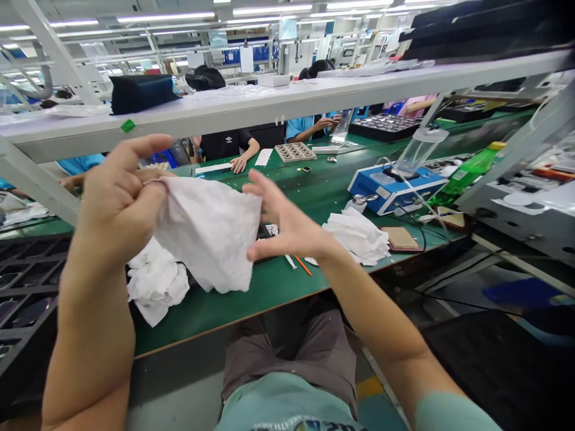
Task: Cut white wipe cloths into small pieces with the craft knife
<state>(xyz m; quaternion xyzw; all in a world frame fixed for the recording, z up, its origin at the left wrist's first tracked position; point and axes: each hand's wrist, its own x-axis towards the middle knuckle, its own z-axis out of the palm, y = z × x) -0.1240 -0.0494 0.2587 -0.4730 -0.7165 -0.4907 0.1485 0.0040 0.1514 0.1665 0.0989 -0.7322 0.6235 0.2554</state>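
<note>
A white cloth (209, 230) hangs in the air above the green bench, pinched at its upper left corner by my left hand (123, 200). My right hand (287, 221) is at the cloth's right edge, thumb and fingers spread apart; the fingertips are close to it, and whether they touch I cannot make out. Below the left hand lies a crumpled heap of white cloths (157, 284). To the right of my right hand is another pile of white cloths (357, 236). Behind the held cloth, part of the bench top is hidden.
A black compartment tray (27, 299) stands at the left. On the green bench (202, 320) are an orange stick (303, 266), a blue-and-white machine (381, 188), a green bottle (467, 173) and a beige tray (295, 152). A white shelf (269, 111) crosses above; co-workers sit opposite.
</note>
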